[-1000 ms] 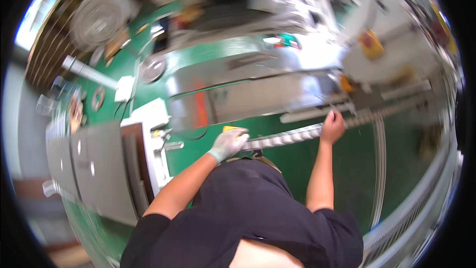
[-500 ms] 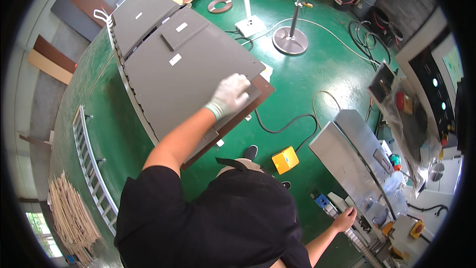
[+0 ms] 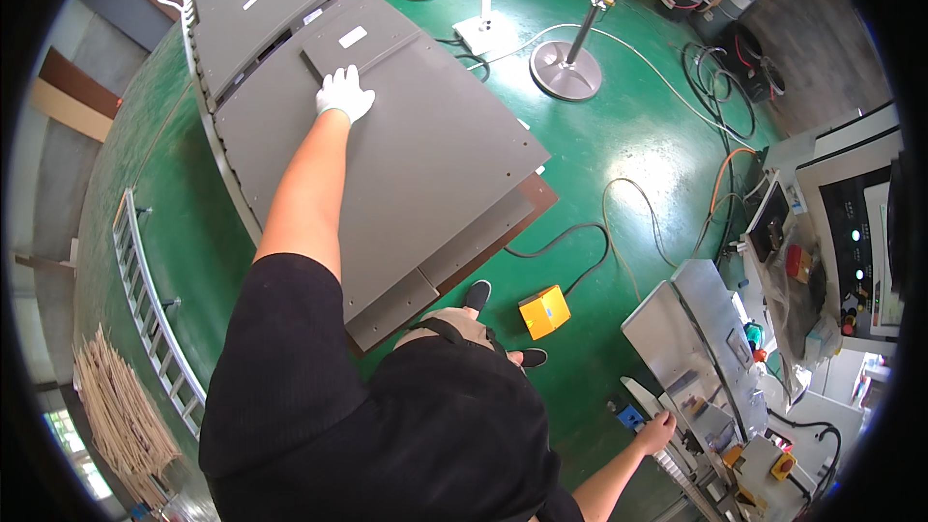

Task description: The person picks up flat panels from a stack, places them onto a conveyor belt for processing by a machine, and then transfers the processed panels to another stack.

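My left hand (image 3: 345, 95), in a white glove, is spread with its fingers out over a large dark grey panel (image 3: 416, 145). It is just beside the edge of a smaller grey board (image 3: 360, 31) bearing a white label. The large panel tops a stack, and a brown sheet (image 3: 536, 195) sticks out below its near right corner. Off to the right, my bare right hand (image 3: 658, 432) rests at the metal rail of a machine (image 3: 677, 329). Its fingers are curled, and what they hold, if anything, is too small to make out.
A yellow foot-pedal box (image 3: 545, 312) with a black cable lies on the green floor near my feet. A standing fan (image 3: 568, 68) and coiled hoses (image 3: 715, 82) are farther off. At left are a metal roller rack (image 3: 155, 319) and a bundle of thin sticks (image 3: 121, 416).
My left hand has moved from the near right edge of the panel forward and left, and its fingers have spread. The right hand stays at the machine. The whole view has shifted slightly.
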The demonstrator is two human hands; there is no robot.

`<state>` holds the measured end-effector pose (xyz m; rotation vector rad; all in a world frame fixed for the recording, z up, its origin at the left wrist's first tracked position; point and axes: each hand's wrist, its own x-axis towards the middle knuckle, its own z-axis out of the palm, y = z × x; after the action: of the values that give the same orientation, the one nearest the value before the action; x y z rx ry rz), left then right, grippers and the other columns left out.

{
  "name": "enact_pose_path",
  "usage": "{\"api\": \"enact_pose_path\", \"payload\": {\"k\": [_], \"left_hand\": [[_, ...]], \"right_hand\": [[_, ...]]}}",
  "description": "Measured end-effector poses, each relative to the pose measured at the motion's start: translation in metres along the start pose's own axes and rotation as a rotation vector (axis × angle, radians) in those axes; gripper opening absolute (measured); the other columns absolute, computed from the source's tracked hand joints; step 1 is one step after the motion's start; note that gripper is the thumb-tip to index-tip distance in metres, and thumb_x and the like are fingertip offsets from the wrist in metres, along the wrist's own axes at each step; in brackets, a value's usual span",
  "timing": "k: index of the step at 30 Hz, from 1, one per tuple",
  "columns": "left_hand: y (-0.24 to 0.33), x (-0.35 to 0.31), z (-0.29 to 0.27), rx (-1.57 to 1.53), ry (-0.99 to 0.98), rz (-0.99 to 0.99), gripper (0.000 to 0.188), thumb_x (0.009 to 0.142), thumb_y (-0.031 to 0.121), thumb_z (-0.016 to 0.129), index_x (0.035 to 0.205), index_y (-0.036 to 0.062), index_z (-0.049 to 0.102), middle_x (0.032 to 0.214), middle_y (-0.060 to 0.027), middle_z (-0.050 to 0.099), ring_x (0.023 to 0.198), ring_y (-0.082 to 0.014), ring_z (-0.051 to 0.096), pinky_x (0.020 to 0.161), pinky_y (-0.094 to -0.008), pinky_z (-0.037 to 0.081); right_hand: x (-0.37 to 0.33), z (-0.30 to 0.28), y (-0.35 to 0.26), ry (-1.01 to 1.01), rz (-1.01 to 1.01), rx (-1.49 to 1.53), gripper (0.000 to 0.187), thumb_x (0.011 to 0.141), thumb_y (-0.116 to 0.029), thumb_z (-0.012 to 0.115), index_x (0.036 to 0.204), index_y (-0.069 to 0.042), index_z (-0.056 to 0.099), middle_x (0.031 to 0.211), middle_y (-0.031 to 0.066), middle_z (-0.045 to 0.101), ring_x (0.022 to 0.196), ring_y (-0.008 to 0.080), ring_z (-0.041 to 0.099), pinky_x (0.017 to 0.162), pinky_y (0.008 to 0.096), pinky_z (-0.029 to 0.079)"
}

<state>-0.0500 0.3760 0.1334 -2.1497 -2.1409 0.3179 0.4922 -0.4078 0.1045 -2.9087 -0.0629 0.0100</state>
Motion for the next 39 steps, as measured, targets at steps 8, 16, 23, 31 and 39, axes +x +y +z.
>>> {"api": "enact_pose_path", "payload": {"k": [8,16,23,31,39], "left_hand": [[-0.003,0.003,-0.012,-0.019,0.049,-0.015,0.045,0.095,0.035,0.051,0.134,0.015,0.054,0.131,-0.011,0.058,0.121,-0.0315,0.059,0.097,-0.0459,0.053],[-0.038,-0.029,-0.008,-0.165,0.161,-0.192,0.04,0.082,0.033,0.068,0.108,0.0031,0.069,0.125,-0.0145,0.064,0.123,-0.0272,0.061,0.1,-0.0391,0.052],[-0.071,-0.088,0.0,-0.019,0.103,0.146,0.044,0.084,0.018,0.06,0.125,0.0017,0.063,0.141,-0.0154,0.054,0.141,-0.0321,0.041,0.115,-0.0424,0.037],[-0.108,-0.096,0.038,-0.467,0.218,0.16,0.059,0.091,0.023,0.067,0.145,0.0079,0.05,0.153,-0.0169,0.048,0.143,-0.0368,0.041,0.119,-0.0445,0.034],[-0.145,-0.066,0.041,-0.197,-0.015,-0.101,0.064,0.103,0.045,0.042,0.158,0.0128,0.033,0.164,-0.0166,0.03,0.144,-0.0388,0.038,0.118,-0.0474,0.036]], "right_hand": [[-0.04,0.003,-0.056,0.082,-0.112,-0.141,0.038,0.098,-0.042,0.051,0.107,-0.013,0.074,0.095,0.0126,0.076,0.086,0.0396,0.071,0.075,0.0508,0.054],[-0.064,0.012,-0.074,0.12,-0.363,-0.353,0.028,0.094,-0.037,0.058,0.095,-0.015,0.076,0.087,0.0109,0.075,0.079,0.0378,0.069,0.073,0.0496,0.05],[-0.069,0.009,-0.082,0.017,-0.258,-0.37,0.033,0.097,-0.041,0.054,0.106,-0.016,0.074,0.101,0.0063,0.076,0.094,0.0334,0.07,0.082,0.0499,0.048],[-0.069,0.011,-0.089,0.003,-0.317,-0.392,0.032,0.096,-0.043,0.056,0.105,-0.018,0.074,0.101,0.0054,0.076,0.096,0.0317,0.069,0.083,0.0479,0.048],[-0.07,0.01,-0.077,-0.016,-0.385,-0.437,0.029,0.095,-0.039,0.057,0.1,-0.016,0.074,0.095,0.0044,0.074,0.093,0.031,0.068,0.084,0.0467,0.046]]}}
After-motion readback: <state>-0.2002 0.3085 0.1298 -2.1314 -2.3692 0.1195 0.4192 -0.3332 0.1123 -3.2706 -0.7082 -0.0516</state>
